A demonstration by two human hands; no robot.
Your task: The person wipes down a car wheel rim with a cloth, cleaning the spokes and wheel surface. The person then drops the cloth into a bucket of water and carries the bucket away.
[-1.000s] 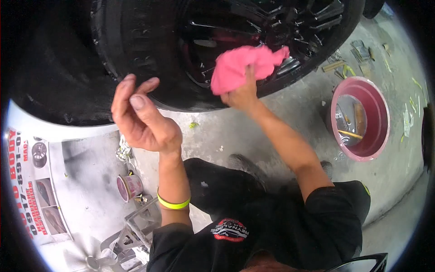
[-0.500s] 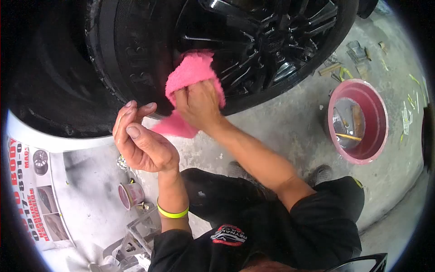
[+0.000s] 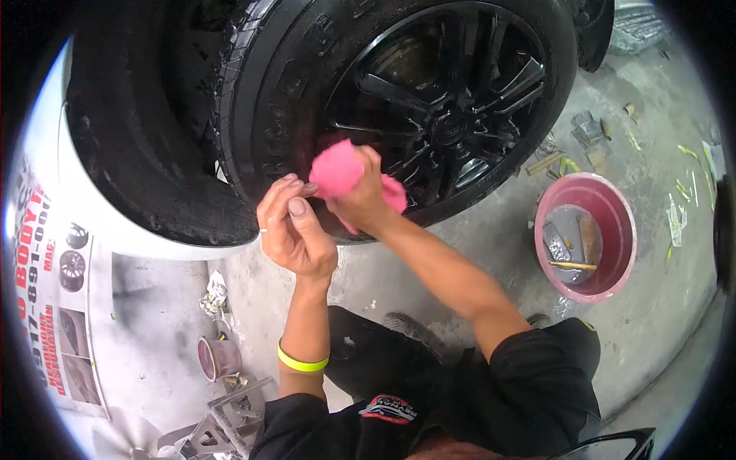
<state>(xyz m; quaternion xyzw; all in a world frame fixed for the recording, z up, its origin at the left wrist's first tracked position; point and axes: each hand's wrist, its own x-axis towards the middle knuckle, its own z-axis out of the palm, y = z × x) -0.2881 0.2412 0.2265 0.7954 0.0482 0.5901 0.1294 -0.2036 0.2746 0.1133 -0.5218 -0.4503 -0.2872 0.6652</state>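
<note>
My right hand (image 3: 360, 198) is closed round a fluffy pink cleaning cloth (image 3: 337, 170), which it holds at the lower edge of the black wheel rim (image 3: 448, 126). Part of the cloth also shows beyond the far side of the fist. Beside it, my left hand (image 3: 297, 234) is raised palm up with fingers half bent and the thumb apart, nothing visible in it. Its fingertips come close to the cloth; whether they touch it I cannot tell. Behind both hands is the black tire (image 3: 287, 115) with raised lettering on its sidewall.
A pink basin (image 3: 625, 238) with water, a yellow stick and other pieces stands on the concrete floor (image 3: 652, 291) at right. Scraps and tape strips lie beyond it. At lower left are a small tub (image 3: 218, 358), a grey stand (image 3: 222, 422) and a printed banner (image 3: 73, 307).
The view has shifted, showing more of the wheel. My right hand has moved the cloth along the rim, and the cloth is bunched more tightly. My left hand is now closer to the cloth.
</note>
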